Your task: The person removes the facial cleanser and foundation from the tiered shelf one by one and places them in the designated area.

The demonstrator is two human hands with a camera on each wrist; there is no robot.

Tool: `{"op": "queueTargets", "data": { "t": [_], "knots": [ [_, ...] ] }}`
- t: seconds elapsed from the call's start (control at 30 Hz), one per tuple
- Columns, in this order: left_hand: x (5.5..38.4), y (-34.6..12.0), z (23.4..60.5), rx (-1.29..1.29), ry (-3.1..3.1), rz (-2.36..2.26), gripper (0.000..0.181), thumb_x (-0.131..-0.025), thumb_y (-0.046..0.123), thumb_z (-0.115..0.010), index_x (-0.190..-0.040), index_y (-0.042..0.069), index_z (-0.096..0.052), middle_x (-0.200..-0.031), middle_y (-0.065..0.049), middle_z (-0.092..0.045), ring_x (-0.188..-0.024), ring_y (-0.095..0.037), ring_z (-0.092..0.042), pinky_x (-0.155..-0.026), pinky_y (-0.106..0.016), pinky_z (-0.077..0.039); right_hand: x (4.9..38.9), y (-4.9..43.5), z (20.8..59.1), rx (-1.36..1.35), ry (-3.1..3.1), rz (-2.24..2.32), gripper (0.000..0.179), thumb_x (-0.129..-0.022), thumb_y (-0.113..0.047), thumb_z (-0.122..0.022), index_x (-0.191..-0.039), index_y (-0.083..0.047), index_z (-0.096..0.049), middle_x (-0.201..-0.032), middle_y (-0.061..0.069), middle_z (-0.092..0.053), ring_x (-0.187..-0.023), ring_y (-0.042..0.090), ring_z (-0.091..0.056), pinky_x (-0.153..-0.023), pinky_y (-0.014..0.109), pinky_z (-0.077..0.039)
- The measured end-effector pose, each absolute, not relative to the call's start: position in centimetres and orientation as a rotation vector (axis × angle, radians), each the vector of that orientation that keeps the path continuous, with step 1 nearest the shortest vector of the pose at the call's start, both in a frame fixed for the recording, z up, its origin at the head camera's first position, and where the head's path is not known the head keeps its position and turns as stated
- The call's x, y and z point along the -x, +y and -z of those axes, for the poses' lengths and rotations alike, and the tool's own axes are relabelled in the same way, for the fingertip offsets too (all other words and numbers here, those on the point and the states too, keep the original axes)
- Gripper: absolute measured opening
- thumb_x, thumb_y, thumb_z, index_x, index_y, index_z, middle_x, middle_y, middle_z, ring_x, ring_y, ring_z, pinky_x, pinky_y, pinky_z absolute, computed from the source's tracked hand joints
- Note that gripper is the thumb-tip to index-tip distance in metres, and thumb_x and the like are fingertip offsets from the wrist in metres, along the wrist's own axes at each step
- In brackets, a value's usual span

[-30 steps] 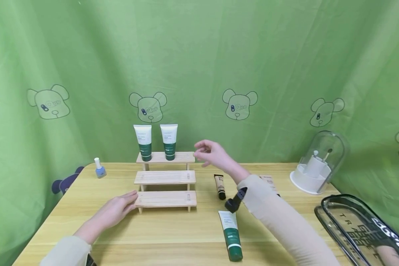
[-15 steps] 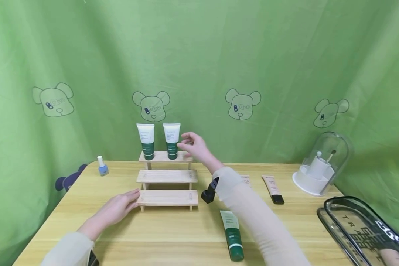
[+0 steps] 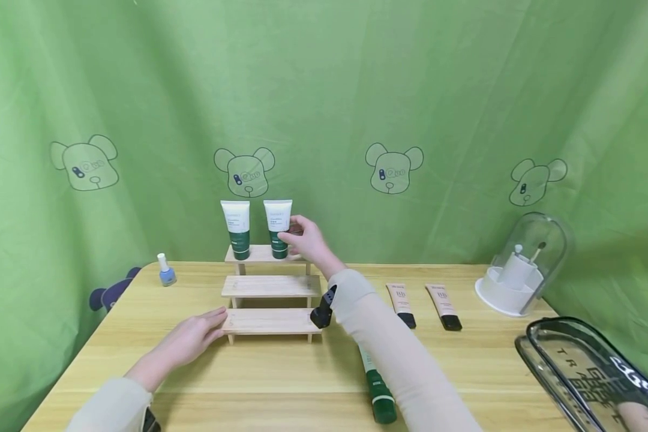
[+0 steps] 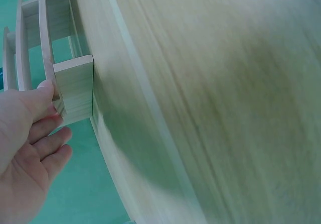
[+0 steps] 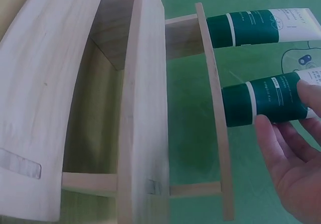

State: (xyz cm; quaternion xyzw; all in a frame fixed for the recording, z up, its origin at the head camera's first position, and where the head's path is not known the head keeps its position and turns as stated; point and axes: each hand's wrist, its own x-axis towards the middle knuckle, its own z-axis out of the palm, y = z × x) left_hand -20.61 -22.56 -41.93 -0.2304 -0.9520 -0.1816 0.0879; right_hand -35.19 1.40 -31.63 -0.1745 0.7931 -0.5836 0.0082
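A wooden three-step stand (image 3: 270, 287) stands on the table. On its top step are two white-and-green squeeze tubes, both upright on their caps: the left tube (image 3: 236, 225) and the right tube (image 3: 277, 215). My right hand (image 3: 309, 241) holds the right tube from its right side, thumb on the front and fingers at the other side in the right wrist view. My left hand (image 3: 190, 339) pinches the left end of the bottom step; the left wrist view shows the thumb (image 4: 44, 91) against the board. A third green tube (image 3: 380, 396) lies on the table, partly behind my right sleeve.
Two BB cream tubes (image 3: 401, 305) lie right of my forearm. A domed brush holder (image 3: 510, 282) stands at the back right, with a clear black-edged pouch (image 3: 588, 372) before it. A blue nail polish bottle (image 3: 165, 271) is at the back left. A green curtain hangs behind.
My right hand has moved left from beside the top step to the right tube and taken hold of it. My left hand stays at the bottom step. The small dark-capped tube is now out of sight.
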Motion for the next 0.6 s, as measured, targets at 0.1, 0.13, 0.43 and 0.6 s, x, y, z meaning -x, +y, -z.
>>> {"op": "queueTargets", "data": {
  "t": [0.1,0.13,0.43,0.6],
  "knots": [
    [20.62,-22.59,41.92,0.686,-2.834,0.544,0.039,-0.089,0.013,-0.06,-0.122,-0.007,-0.053,-0.128,-0.023,-0.049,-0.114,-0.04,-0.049,-0.096,-0.051,-0.039,35.34,1.31,31.86,0.545,2.487,1.828,0.04,-0.085,-0.008,-0.065,-0.122,-0.001,-0.052,-0.107,0.016,-0.059,-0.097,0.027,-0.056,-0.07,0.04,-0.057],
    [20.65,-22.59,41.92,0.685,-2.834,0.545,0.039,-0.089,0.013,-0.06,-0.122,-0.007,-0.053,-0.128,-0.023,-0.049,-0.114,-0.039,-0.049,-0.096,-0.051,-0.039,35.38,1.29,31.89,0.544,2.494,1.826,0.038,-0.085,-0.007,-0.065,-0.121,0.0,-0.052,-0.106,0.016,-0.059,-0.097,0.027,-0.056,-0.069,0.039,-0.057],
    [20.75,-22.66,42.01,0.688,-2.837,0.543,0.039,-0.089,0.013,-0.06,-0.122,-0.007,-0.054,-0.128,-0.023,-0.049,-0.113,-0.039,-0.049,-0.096,-0.051,-0.039,35.53,1.2,31.95,0.567,2.525,1.813,0.032,-0.085,-0.004,-0.064,-0.114,0.002,-0.055,-0.105,0.017,-0.059,-0.096,0.027,-0.057,-0.07,0.036,-0.057],
    [20.78,-22.64,42.05,0.686,-2.838,0.544,0.04,-0.089,0.013,-0.06,-0.122,-0.007,-0.054,-0.128,-0.023,-0.049,-0.114,-0.039,-0.049,-0.096,-0.051,-0.039,35.27,1.2,31.96,0.573,2.476,1.854,0.031,-0.084,-0.002,-0.065,-0.113,0.003,-0.055,-0.104,0.019,-0.059,-0.096,0.029,-0.057,-0.075,0.042,-0.055]
  ]
}}
